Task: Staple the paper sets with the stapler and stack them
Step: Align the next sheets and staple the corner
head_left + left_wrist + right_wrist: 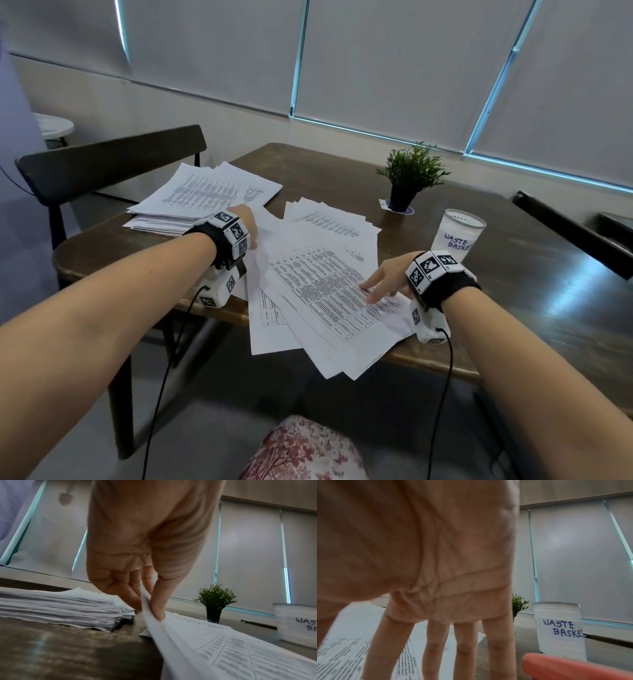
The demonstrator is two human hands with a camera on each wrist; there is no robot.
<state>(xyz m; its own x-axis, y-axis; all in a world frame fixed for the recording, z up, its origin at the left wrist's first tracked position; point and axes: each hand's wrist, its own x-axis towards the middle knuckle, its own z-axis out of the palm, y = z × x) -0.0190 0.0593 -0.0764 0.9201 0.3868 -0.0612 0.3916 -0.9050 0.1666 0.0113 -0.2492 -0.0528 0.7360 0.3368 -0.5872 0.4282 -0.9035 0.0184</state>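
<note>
Several loose printed sheets lie fanned across the table's near middle, overhanging its front edge. My left hand pinches the left edge of a few of these sheets between thumb and fingers, lifting that edge slightly. My right hand rests with straight, spread fingers flat on the top sheet near its right end. An orange object, apparently the stapler, lies just by my right wrist; the head view hides it. A thick stack of papers sits at the back left.
A clear cup labelled WASTE BASKET stands right of the sheets, close to my right wrist. A small potted plant is behind it. Dark chairs stand at the table's left and right sides.
</note>
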